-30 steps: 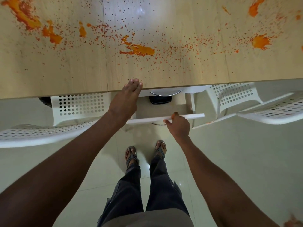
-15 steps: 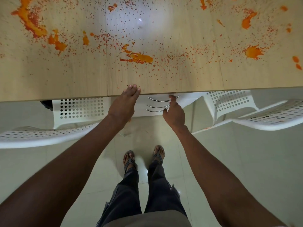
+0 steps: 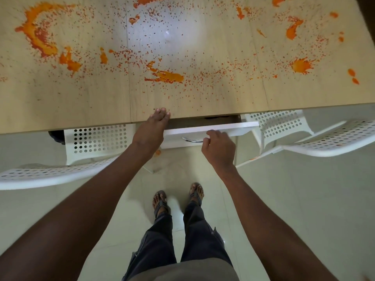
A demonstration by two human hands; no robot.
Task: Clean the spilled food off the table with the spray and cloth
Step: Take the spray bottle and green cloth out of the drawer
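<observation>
Chairs stood on both sides of the person, a white perforated chair (image 3: pixel 89 142) on the left tucked under the near edge of the table (image 3: pixel 60 110) with its back curving across the lower left. Right of that chair the left arm reached straight forward, and the left hand (image 3: pixel 150 131) lay flat with straight fingers (image 3: pixel 161 112) resting on the table's near edge, gripping nothing. Across the far side of the tabletop ran the spilled food (image 3: pixel 164 76): orange smears and fine red-orange specks, thickest in a curved streak at the far left, a blot near the centre and a splat at the far right. Neither spray nor cloth could be seen anywhere in the view. Just right of the left hand a white drawer (image 3: pixel 229 126) stood part way out from under the table, its front tilted toward the camera, with a curved metal handle (image 3: pixel 191 140) on its face. The right hand (image 3: pixel 220 148) hovered at that front, fingers loosely curled near the handle; whether they touched it could not be told. Beyond the drawer, on the right, a second white perforated chair (image 3: pixel 284 126) angled away from the table. Between the two chairs lay open pale tiled floor (image 3: pixel 304 199), where the person's sandalled feet (image 3: pixel 178 197) stood a little back from the table edge.
</observation>
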